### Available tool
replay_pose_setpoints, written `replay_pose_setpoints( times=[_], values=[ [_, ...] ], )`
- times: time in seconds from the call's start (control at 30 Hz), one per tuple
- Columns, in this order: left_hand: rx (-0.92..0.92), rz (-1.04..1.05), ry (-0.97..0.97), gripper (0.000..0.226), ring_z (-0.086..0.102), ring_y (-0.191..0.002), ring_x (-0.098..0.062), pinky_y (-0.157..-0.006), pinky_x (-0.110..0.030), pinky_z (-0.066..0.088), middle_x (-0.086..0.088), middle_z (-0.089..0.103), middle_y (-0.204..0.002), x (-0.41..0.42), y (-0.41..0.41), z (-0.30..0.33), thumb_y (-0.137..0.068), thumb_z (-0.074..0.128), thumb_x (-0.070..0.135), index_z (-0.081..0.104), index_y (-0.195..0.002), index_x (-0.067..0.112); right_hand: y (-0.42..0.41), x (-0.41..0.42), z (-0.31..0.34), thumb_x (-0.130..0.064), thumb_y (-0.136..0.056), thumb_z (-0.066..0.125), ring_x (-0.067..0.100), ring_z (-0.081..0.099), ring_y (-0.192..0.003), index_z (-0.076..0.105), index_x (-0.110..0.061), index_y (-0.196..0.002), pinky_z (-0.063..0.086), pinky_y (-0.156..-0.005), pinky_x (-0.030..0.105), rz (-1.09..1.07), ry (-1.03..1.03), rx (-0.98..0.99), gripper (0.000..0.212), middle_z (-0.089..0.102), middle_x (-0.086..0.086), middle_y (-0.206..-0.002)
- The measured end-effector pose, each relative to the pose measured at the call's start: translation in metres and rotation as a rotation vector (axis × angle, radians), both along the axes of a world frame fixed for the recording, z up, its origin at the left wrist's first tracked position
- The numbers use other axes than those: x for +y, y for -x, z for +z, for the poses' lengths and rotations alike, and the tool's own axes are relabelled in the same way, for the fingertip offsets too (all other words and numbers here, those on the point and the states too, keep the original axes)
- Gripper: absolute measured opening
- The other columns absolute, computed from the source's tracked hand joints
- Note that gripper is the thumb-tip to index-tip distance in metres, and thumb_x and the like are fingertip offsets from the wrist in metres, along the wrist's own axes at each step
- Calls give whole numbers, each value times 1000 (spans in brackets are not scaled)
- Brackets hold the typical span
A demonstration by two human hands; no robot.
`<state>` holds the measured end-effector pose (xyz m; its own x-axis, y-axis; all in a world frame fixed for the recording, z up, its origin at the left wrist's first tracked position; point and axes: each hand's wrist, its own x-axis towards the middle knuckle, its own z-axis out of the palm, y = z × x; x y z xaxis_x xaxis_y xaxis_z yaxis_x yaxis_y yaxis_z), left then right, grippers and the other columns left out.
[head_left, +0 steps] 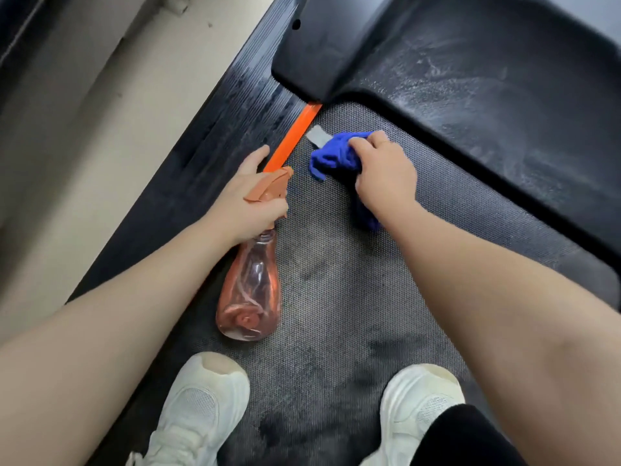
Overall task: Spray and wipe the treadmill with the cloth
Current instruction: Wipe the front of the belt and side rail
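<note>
Head view, steeply downward, close over treadmill belt (336, 280)

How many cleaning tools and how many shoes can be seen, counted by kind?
Spray bottle: 1, held by the left hand
Blue cloth: 1, held by the right hand
White shoes: 2
Total: 4

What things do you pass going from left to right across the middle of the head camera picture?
Pale floor → spray bottle in the left hand → blue cloth under the right hand → dusty black motor cover.
</note>
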<state>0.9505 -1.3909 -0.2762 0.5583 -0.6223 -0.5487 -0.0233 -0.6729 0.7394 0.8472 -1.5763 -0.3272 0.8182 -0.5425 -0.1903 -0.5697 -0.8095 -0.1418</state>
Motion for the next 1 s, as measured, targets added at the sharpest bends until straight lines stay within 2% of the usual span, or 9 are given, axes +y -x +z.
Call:
replay_pose_setpoints(
  times=[0.07,0.13,0.3,0.4,0.47,0.53,0.7,0.8,1.0],
  values=[
    [-69,-69,-29,64,51,-100,-19,-89,-37,44,0,50,-127,-4,2,0,-58,52,31,51,-121,23,10,5,1,-11,-83,50,33,49,-104,49,-23,-130,42,-76,39,-55,-36,-13,48,45,7,-129],
    [-153,-123,-42,52,51,-101,-19,-85,-31,42,3,51,-106,-11,10,2,-59,49,26,60,-104,4,25,19,3,-12,-83,51,33,51,-101,49,-23,-130,42,-73,38,132,-66,13,48,46,6,-129],
    [-205,-196,31,43,57,-87,-24,-78,-34,42,-17,63,-97,-21,29,4,-60,50,21,65,-89,-7,54,27,5,-14,-75,60,33,57,-74,63,-20,-115,43,-54,33,565,-114,47,40,60,14,-109],
    [-213,-260,43,42,55,-90,-18,-74,-25,40,-9,62,-99,-21,37,6,-61,50,24,66,-90,-1,60,-2,8,-15,-87,51,35,51,-96,54,-26,-125,45,-69,40,212,-24,73,40,48,11,-126],
    [-102,-226,21,29,55,-78,-12,-64,-17,39,2,60,-88,-18,39,2,-60,52,28,65,-84,15,71,-13,7,-13,-88,48,35,47,-104,50,-28,-129,43,-74,39,-158,-22,75,44,42,9,-132],
    [43,-251,-14,31,58,-73,-15,-65,-21,40,0,64,-82,-21,39,0,-60,52,28,66,-87,19,77,-9,6,-12,-87,48,35,48,-103,49,-29,-131,42,-75,38,-280,-42,82,47,40,10,-132],
    [160,-373,-22,34,47,-55,-3,-55,-21,37,-1,58,-69,-44,52,7,-56,49,22,65,-84,11,88,16,15,-23,-89,47,32,49,-100,45,-33,-133,44,-70,37,102,-122,141,46,41,8,-127],
    [207,-272,33,49,49,-61,-6,-55,-19,38,3,60,-76,-55,52,9,-56,49,19,66,-101,16,109,11,15,-20,-90,48,34,50,-97,46,-30,-135,45,-71,40,240,-97,138,46,44,12,-129],
    [295,-142,177,47,56,-84,-17,-59,-18,41,-3,62,-86,-86,58,14,-57,46,11,61,-100,20,154,-34,11,-9,-87,47,38,49,-100,46,-29,-134,42,-83,43,-600,-1,173,52,40,13,-131]
  ],
)
